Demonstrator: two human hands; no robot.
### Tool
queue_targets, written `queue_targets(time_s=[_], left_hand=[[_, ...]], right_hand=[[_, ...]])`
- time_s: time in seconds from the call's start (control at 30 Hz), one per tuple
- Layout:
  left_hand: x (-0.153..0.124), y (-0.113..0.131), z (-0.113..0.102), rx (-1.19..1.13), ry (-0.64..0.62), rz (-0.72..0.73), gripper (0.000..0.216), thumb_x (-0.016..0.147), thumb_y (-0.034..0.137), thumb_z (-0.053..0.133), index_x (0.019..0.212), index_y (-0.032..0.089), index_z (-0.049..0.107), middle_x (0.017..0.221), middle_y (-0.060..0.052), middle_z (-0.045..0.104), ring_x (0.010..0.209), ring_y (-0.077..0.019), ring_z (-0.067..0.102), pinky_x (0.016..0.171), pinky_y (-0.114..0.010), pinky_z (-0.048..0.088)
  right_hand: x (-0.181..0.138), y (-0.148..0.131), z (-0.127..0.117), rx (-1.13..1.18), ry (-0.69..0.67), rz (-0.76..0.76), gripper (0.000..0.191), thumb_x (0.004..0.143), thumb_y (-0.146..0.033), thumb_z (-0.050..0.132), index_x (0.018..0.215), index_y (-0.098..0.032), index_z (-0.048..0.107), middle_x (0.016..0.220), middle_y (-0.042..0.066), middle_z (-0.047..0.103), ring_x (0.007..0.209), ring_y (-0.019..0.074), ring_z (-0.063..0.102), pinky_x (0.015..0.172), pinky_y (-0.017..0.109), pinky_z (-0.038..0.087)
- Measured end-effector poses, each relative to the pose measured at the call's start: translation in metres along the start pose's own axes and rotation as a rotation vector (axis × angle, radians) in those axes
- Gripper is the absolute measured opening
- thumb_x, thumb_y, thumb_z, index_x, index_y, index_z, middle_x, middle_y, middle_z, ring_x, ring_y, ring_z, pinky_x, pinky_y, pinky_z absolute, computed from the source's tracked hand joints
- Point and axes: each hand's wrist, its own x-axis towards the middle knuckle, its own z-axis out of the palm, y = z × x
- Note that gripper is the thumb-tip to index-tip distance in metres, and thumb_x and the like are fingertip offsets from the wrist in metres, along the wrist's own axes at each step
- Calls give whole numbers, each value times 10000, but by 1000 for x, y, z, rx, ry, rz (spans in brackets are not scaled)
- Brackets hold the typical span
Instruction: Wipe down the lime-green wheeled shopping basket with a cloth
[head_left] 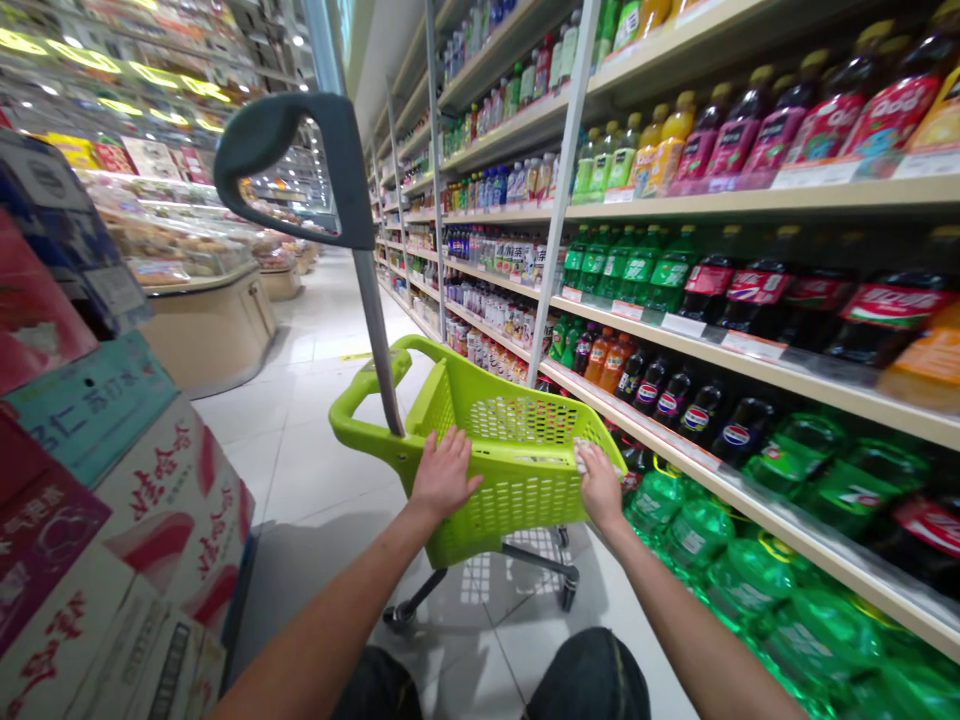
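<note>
A lime-green plastic shopping cart (517,460) stands in front of my knees, its basket perforated with slots. My left hand (444,472) lies on the near rim beside the metal pole, fingers stretched out and thumb apart. At the basket's right corner, my right hand (600,480) is closed on a crumpled white wipe (582,455) and presses it to the rim. The grey pole (379,340) rises from the cart's left side and carries a dark grey loop handle (341,170). Part of the wipe is hidden under my fingers.
Shelves (675,318) full of drink bottles run along the right, close to the cart. Large green bottles (750,570) stand low beside my right arm. Stacked drink cartons (165,480) border the left. A rounded display counter (210,330) stands farther up the tiled aisle (315,310).
</note>
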Motion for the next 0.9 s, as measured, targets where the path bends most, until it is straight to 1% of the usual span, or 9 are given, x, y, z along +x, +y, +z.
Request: queue_targets(time_s=[0.13, 0.2, 0.3, 0.37, 0.43, 0.5, 0.6, 0.67, 0.9], left_hand=[[1, 1, -2, -2, -20, -7, 579, 788, 478, 422, 1245, 122, 434, 1340, -108, 422, 1286, -243, 285, 1054, -446, 170], [1, -1, -3, -3, -27, -14, 564, 794, 474, 416, 1243, 132, 437, 1335, -101, 431, 1282, -241, 293, 1055, -441, 172], [0, -3, -3, -10, -16, -20, 553, 800, 476, 405, 1236, 139, 447, 1327, -96, 442, 1278, -238, 302, 1055, -439, 174], [-1, -3, -3, -19, 1, -17, 544, 801, 469, 401, 1229, 138, 456, 1325, -97, 444, 1280, -236, 299, 1056, -446, 172], [-2, -4, -1, -22, 20, -15, 508, 806, 423, 399, 1221, 137, 466, 1320, -98, 450, 1284, -234, 292, 1054, -457, 170], [-2, -4, 1, -14, 32, -16, 437, 819, 300, 370, 1212, 141, 476, 1311, -94, 462, 1283, -225, 297, 1051, -465, 171], [-2, -7, 2, 8, 20, -5, 453, 802, 122, 296, 1218, 150, 475, 1325, -79, 446, 1283, -208, 300, 1045, -467, 182], [-2, -9, 1, 19, 3, 9, 486, 797, 88, 270, 1244, 154, 447, 1356, -73, 402, 1293, -205, 283, 1045, -467, 185], [-2, -8, -5, -6, -37, 23, 572, 779, 73, 303, 1327, 232, 315, 1404, -62, 322, 1311, -206, 240, 1046, -477, 174]], right_hand=[[-2, -60, 32, 103, -90, -191, 428, 755, -65, 339, 1071, -178, 605, 1199, 83, 546, 1169, 184, 438, 992, 390, 361], [-4, -74, 40, 108, -128, -268, 428, 764, -64, 343, 1095, -174, 591, 1231, 90, 523, 1193, 187, 413, 1004, 396, 344], [-8, -41, 22, 49, -122, -240, 412, 756, -70, 355, 1064, -174, 609, 1209, 98, 536, 1174, 203, 432, 984, 414, 361], [-9, -3, 1, -26, -81, -141, 394, 742, -78, 362, 1015, -168, 632, 1166, 107, 559, 1140, 220, 462, 958, 431, 382], [-6, 21, -14, -94, -42, -29, 406, 716, -68, 361, 1002, -157, 636, 1151, 117, 561, 1108, 227, 485, 935, 437, 402], [-4, 17, -13, -93, -48, -1, 420, 707, -66, 364, 1016, -163, 630, 1154, 109, 558, 1094, 213, 496, 926, 411, 415], [-1, -14, 5, -8, -136, -118, 427, 729, -75, 364, 1059, -185, 611, 1177, 87, 551, 1118, 190, 476, 956, 377, 393], [-1, -25, 13, 15, -168, -178, 438, 735, -66, 353, 1072, -186, 605, 1189, 89, 547, 1140, 194, 455, 978, 394, 366], [2, 15, -11, -84, -133, -25, 436, 708, -52, 354, 1026, -159, 631, 1141, 120, 566, 1097, 223, 487, 943, 429, 390]])
